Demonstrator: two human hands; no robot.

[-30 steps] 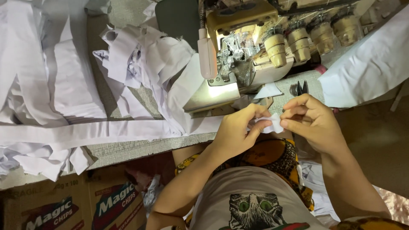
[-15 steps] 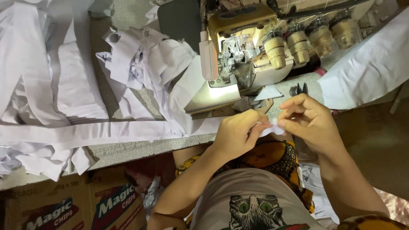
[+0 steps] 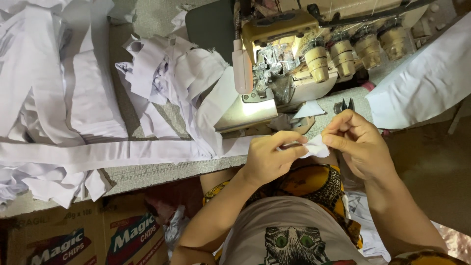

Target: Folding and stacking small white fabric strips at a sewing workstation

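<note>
My left hand (image 3: 271,158) and my right hand (image 3: 356,141) meet over my lap at the table's front edge. Both pinch one small white fabric piece (image 3: 316,146) between thumb and fingertips. A thin metal tool seems to lie under my left fingers, but it is mostly hidden. Just behind the hands stands a cream overlock sewing machine (image 3: 294,64) with several thread cones (image 3: 343,51). A long white fabric strip (image 3: 113,153) runs along the table from the left up to the machine.
Piles of white cut fabric (image 3: 54,83) cover the left of the grey table (image 3: 162,169). A larger white cloth (image 3: 422,83) lies at the right. Small dark snips (image 3: 345,106) rest beside the machine. Cardboard boxes (image 3: 83,235) stand on the floor at the lower left.
The hands have stayed together on the small white piece, with only slight finger movement. Nothing else has shifted.
</note>
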